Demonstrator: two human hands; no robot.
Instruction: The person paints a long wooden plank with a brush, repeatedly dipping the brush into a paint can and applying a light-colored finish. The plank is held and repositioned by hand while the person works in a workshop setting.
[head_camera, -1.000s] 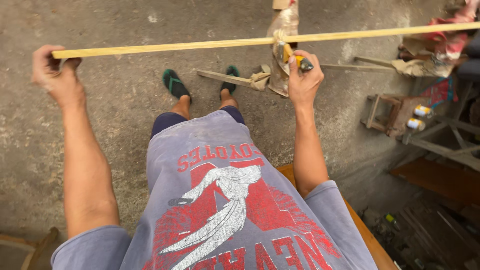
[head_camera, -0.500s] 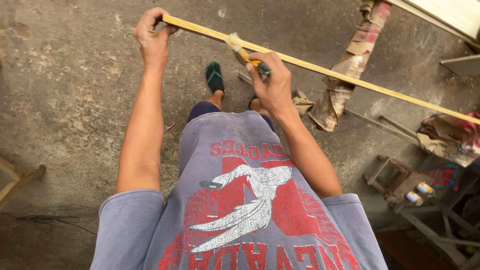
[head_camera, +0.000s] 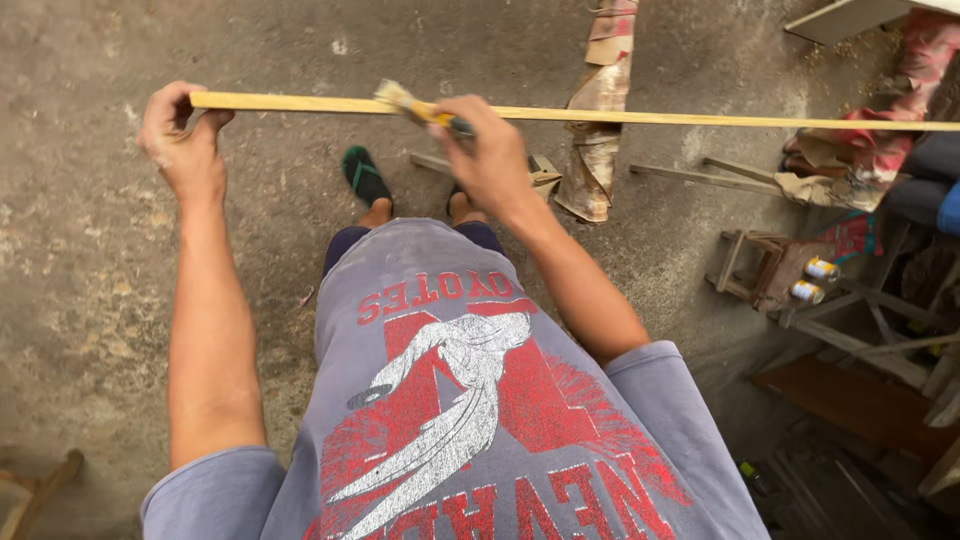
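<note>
The long wooden strip lies level again across the view, no longer slanted as half a second before. The left hand has its grip closed around the strip's end. The right hand holds a small brush in a closed grip, bristles touching the strip, above the concrete floor.

strip: pale bare wood, smooth, matt | floor: rough grey concrete | shirt: soft cloth
</note>
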